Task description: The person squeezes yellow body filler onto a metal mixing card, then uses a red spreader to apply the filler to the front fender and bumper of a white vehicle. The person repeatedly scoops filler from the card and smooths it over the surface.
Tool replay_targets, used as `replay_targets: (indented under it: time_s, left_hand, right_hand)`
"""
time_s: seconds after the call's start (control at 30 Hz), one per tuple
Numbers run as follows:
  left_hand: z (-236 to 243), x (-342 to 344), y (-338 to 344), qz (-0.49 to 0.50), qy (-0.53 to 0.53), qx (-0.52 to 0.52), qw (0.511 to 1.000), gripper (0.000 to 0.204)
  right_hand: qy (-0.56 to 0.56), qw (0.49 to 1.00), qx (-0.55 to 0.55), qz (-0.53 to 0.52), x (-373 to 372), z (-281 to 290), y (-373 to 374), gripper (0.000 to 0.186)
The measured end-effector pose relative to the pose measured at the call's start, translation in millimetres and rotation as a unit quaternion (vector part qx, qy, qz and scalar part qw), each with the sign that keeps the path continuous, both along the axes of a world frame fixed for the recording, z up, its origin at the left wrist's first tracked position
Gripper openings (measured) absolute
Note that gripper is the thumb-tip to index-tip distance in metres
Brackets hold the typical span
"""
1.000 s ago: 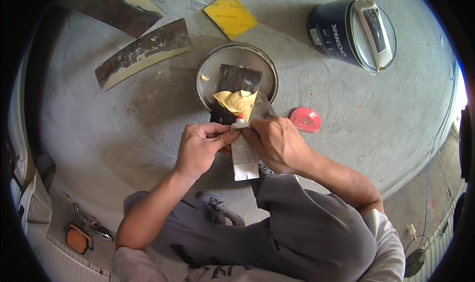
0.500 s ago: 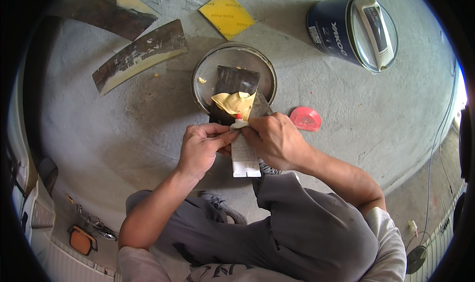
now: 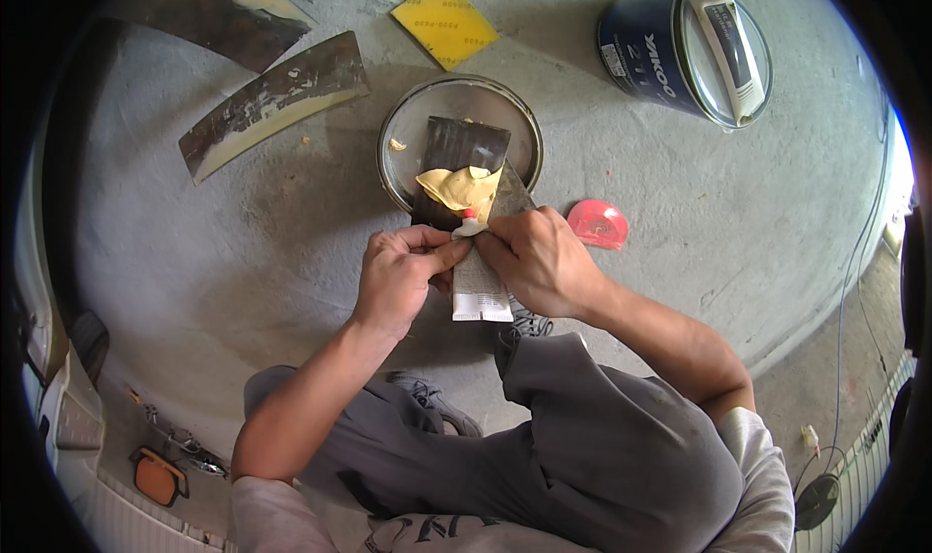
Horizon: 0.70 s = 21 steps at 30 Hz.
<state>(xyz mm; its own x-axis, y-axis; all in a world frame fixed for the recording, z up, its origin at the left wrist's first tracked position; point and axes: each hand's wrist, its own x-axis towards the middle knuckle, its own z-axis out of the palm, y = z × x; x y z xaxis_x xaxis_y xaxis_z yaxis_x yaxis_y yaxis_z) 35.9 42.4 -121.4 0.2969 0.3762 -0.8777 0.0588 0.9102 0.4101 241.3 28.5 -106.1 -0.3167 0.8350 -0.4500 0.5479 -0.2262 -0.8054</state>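
A white and grey squeeze tube (image 3: 482, 305) points away from me, with a small red blob at its mouth. My left hand (image 3: 403, 271) pinches the tube near its neck between thumb and fingers. From the other side, my right hand (image 3: 544, 262) grips the same end. Just beyond the mouth lies a mound of yellow putty (image 3: 461, 186) on a dark flat plate (image 3: 468, 140). That plate rests across a round metal lid (image 3: 393, 169). A grey metal blade (image 3: 511, 192) sticks out past my right hand; whether I hold it is hidden.
A red spreader (image 3: 598, 224) lies right of the lid. Farther right stands a dark blue bucket (image 3: 641, 53) with a white tube (image 3: 733, 53) on top. Yellow sandpaper (image 3: 445, 24) lies beyond the lid. Two curved panels (image 3: 277, 101) lie at the far left.
Both hands remain on the tube, whose tail end now looks shorter and sits farther from me. The whole scene has shifted slightly upward in view.
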Motion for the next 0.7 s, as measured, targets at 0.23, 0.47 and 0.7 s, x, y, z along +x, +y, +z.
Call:
replay_targets:
  time_s: [0.23,0.47,0.7]
  left_hand:
    - [6.7,0.0,-3.4,0.02,-0.003,-0.078,0.997,0.02]
    - [21.4,-11.4,-10.3,-0.019,0.005,0.028,0.999,0.023]
    - [-1.4,-21.5,-18.2,0.049,0.147,0.276,0.949,0.024]
  right_hand:
    - [0.024,0.996,-0.091,0.005,1.1,0.1,-0.6,0.031]
    - [0.042,0.996,-0.073,-0.03,1.5,10.8,-8.2,0.031]
    - [0.008,0.997,-0.067,0.024,18.3,30.8,1.7,0.03]
